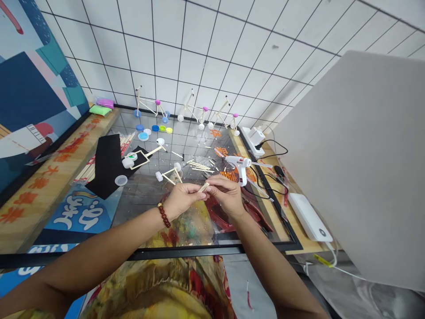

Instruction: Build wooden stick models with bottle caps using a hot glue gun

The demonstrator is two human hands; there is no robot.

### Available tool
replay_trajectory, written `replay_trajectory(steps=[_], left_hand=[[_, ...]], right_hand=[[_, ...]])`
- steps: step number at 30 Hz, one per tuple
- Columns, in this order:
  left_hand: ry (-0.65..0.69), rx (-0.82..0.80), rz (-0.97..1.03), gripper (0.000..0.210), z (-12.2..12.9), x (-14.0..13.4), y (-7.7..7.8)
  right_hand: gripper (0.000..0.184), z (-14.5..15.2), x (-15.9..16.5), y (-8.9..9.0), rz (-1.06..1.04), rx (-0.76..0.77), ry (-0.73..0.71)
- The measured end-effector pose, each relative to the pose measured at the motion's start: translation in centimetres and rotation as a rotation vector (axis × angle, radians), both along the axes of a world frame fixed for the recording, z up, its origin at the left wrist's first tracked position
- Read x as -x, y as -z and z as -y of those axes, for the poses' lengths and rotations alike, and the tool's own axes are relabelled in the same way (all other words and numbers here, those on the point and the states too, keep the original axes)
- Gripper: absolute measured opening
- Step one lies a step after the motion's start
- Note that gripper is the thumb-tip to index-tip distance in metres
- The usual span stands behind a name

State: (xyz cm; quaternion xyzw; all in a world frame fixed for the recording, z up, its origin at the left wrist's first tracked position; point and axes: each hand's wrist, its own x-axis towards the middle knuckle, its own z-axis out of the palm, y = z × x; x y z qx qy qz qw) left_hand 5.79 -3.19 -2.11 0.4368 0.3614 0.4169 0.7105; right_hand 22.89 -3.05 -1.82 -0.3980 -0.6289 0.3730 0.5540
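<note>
Between my two hands is a short piece of pale wooden stick, perhaps more than one side by side. My left hand pinches its near end between thumb and fingers. At the other end, the fingertips of my right hand close on it. Just beyond my left hand lies a small stick frame with white caps as wheels. A larger stick frame with white wheels rests on black sheet material. Cut sticks lie scattered past my fingers, and a white glue gun is to their right.
Three finished-looking stick bicycles stand along the tiled wall. Coloured bottle caps sit before them. A power strip, black cables and a white power bank line the right side. Packed sticks lie left, near clay packets.
</note>
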Motion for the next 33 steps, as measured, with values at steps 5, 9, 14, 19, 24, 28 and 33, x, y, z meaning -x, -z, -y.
replay_trajectory(steps=[5, 9, 14, 19, 24, 28, 33], left_hand=[[-0.069, -0.153, -0.138, 0.019, -0.1, 0.1, 0.4], [-0.068, -0.173, -0.163, 0.027, -0.1, 0.2, 0.5], [-0.012, -0.214, -0.178, 0.025, 0.0, 0.2, 0.2], [0.111, -0.263, -0.223, 0.032, 0.3, 0.1, 0.3], [0.099, -0.286, -0.284, 0.033, 0.2, 0.2, 0.8], [0.052, -0.356, -0.352, 0.034, 0.1, 0.3, 0.7], [0.046, -0.422, -0.388, 0.030, 0.5, 0.4, 0.1]], right_hand=[[0.008, 0.1, 0.0, 0.3, -0.016, -0.019, 0.018], [0.008, 0.0, 0.0, 0.5, -0.069, 0.009, 0.023], [0.024, 0.0, 0.1, 0.2, -0.118, 0.168, -0.115], [0.020, -0.1, -0.1, 0.1, 0.002, 0.080, -0.097], [0.026, -0.5, -0.5, 0.9, -0.168, 0.170, 0.037], [0.025, -0.5, -0.5, 1.1, -0.181, 0.193, 0.040], [0.027, -0.1, -0.2, 0.9, -0.172, 0.291, -0.028]])
